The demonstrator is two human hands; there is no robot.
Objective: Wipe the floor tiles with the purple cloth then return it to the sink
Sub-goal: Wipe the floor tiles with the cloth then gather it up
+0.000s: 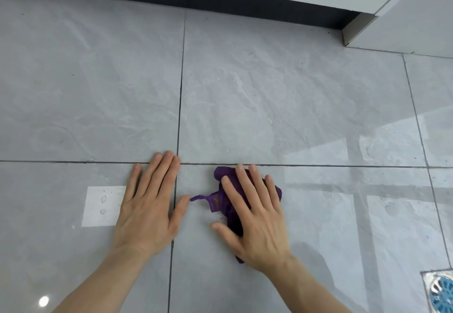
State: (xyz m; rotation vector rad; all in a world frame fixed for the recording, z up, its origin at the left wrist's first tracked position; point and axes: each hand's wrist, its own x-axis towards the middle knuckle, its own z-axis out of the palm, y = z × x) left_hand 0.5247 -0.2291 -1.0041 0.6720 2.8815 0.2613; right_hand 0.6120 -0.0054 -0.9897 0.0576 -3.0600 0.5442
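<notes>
- Head view, lower left of centre: left hand [147, 205] lies flat on the floor tiles [269, 92], fingers spread and straight, holding nothing; thumb tip sits just beside a thin purple tail of the cloth, contact unclear.
- Lower centre: purple cloth [221, 201] is bunched on the tile just below the horizontal grout line, mostly hidden under the right hand.
- Handling, judged: light, soft, limp, probably damp; slides easily on the glossy tile and needs downward palm pressure. To lift it, pinch the thick bunched middle, not the loose tail.
- Orientation: crumpled, no true front; long axis runs roughly from upper left to lower right, one end showing near the wrist, the thin tail pointing left.
- Right of centre: right hand [255, 217] presses palm-down on the cloth, fingers extended and slightly splayed, not curled around it.
- Lower right corner: floor drain [438, 290]. Sink not in view.
</notes>
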